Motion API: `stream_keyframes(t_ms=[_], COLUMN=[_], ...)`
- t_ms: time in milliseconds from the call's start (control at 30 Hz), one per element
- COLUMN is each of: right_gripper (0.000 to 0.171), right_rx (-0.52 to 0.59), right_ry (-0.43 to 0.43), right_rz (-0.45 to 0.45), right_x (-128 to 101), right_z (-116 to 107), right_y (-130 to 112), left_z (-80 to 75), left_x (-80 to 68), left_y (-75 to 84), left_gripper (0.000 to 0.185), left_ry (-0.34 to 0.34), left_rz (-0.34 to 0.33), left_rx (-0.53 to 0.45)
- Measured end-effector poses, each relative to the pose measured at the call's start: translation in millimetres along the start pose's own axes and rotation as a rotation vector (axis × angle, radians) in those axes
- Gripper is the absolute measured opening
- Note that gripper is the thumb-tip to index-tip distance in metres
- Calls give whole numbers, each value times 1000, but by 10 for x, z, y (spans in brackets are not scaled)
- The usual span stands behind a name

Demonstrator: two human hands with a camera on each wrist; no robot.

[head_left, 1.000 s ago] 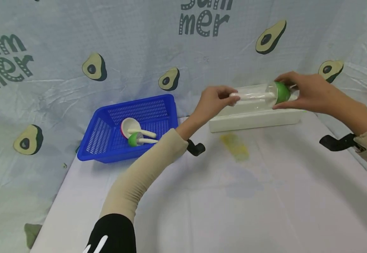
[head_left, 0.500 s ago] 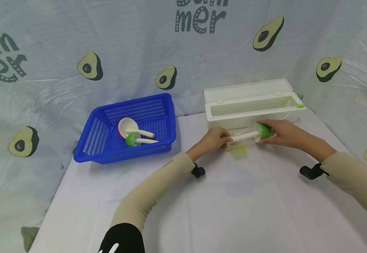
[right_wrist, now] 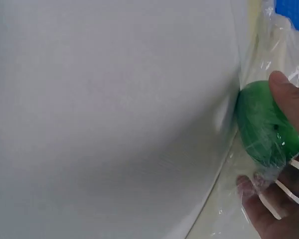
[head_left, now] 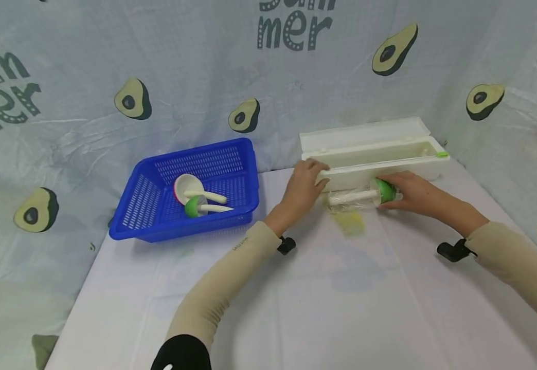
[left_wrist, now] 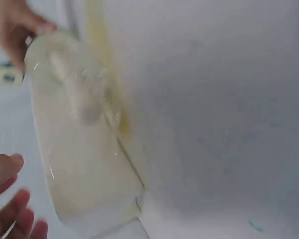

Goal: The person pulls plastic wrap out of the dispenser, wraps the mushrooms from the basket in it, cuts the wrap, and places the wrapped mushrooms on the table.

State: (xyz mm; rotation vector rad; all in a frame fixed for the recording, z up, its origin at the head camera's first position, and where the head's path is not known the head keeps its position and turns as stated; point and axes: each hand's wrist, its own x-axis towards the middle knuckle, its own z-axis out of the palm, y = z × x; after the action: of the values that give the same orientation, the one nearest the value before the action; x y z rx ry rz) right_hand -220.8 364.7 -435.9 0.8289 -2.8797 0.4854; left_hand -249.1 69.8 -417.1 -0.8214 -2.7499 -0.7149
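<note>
A ladle with a green bowl and a white handle, wrapped in clear plastic (head_left: 355, 197), lies along the front of the long white box (head_left: 381, 173). My right hand (head_left: 415, 192) grips it round its green bowl (right_wrist: 261, 124), with the thumb on one side and fingers on the other. At the box's left end is my left hand (head_left: 300, 186), its fingers over the front edge and nothing held. In the left wrist view its fingers look spread and loosely bent, beside the box (left_wrist: 89, 169); whether they touch it is hard to tell.
A blue plastic basket (head_left: 150, 232) stands to the left, holding a white ladle with a red outside (head_left: 189, 184) and another green-and-white ladle (head_left: 192, 206). Behind the box's opening, its lid (head_left: 365, 134) is raised. A printed cloth (head_left: 180, 67) hangs behind the table.
Both hands brought the wrapped ladle down from above the box to its front. My left hand then released the handle end and moved up-left to the box's left end; my right hand kept its grip.
</note>
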Motion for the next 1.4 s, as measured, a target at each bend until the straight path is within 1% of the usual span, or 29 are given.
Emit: stream_keyframes(t_ms=[33, 67, 100, 167, 200, 233, 300, 333, 433, 500, 567, 633, 700, 767, 833, 867, 933, 1033, 1100, 1200, 1300, 1400], right_gripper=[76, 75, 74, 73, 72, 72, 70, 69, 69, 68, 67, 66, 62, 52, 44, 40, 34, 28, 25, 20, 18, 16], right_rx=[-8, -16, -15, -2, 0, 3, 4, -6, -30, -11, 19, 31, 18, -36, -107, -148, -204, -235, -232, -234, -226, -220], right_ry=[17, 33, 48, 73, 81, 89, 110, 123, 157, 164, 152, 129, 137, 156, 173, 167, 110, 10, -18, -10, -8, 11], right_rz=[-8, -13, -14, -11, -11, -19, -57, -88, -186, -242, -267, -234, -168, -71, 1, 28, 61, 80, 93, 126, 154, 141], right_x=[0, -3, -10, -30, -43, -57, -85, -102, -173, -235, -293, -328, -328, -307, -267, -246, -202, -140, -110, -87, -81, -64], right_z=[9, 21, 34, 59, 75, 92, 128, 140, 143, 104, 23, -117, -302, -515, -703, -778, -884, -949, -964, -976, -981, -975], right_y=[-1, -2, -5, -26, -39, -54, -85, -98, -117, -99, -59, 3, 111, 264, 460, 557, 735, 926, 1002, 1074, 1123, 1150], left_z=[-19, -26, -20, 23, 58, 96, 162, 185, 214, 212, 210, 216, 230, 238, 237, 233, 226, 217, 211, 202, 189, 173], left_x=[21, 46, 78, 127, 149, 169, 207, 221, 261, 277, 275, 264, 247, 231, 214, 205, 191, 187, 194, 214, 226, 223], left_y=[-34, -69, -105, -172, -202, -229, -271, -284, -294, -289, -289, -303, -327, -349, -367, -375, -394, -422, -438, -457, -482, -503], left_gripper=[48, 60, 71, 88, 93, 94, 90, 88, 80, 78, 78, 79, 82, 87, 93, 95, 97, 97, 95, 92, 89, 87], left_ry=[39, 59, 62, 16, -13, -35, -49, -44, -2, 19, 27, 34, 47, 54, 56, 57, 47, 31, 30, 44, 62, 69], left_rz=[-46, -91, -131, -195, -219, -235, -237, -234, -232, -222, -227, -228, -247, -269, -287, -295, -301, -297, -284, -246, -211, -207], left_rx=[-30, -64, -96, -158, -175, -188, -163, -147, -125, -122, -136, -143, -169, -202, -235, -249, -256, -227, -201, -170, -161, -164])
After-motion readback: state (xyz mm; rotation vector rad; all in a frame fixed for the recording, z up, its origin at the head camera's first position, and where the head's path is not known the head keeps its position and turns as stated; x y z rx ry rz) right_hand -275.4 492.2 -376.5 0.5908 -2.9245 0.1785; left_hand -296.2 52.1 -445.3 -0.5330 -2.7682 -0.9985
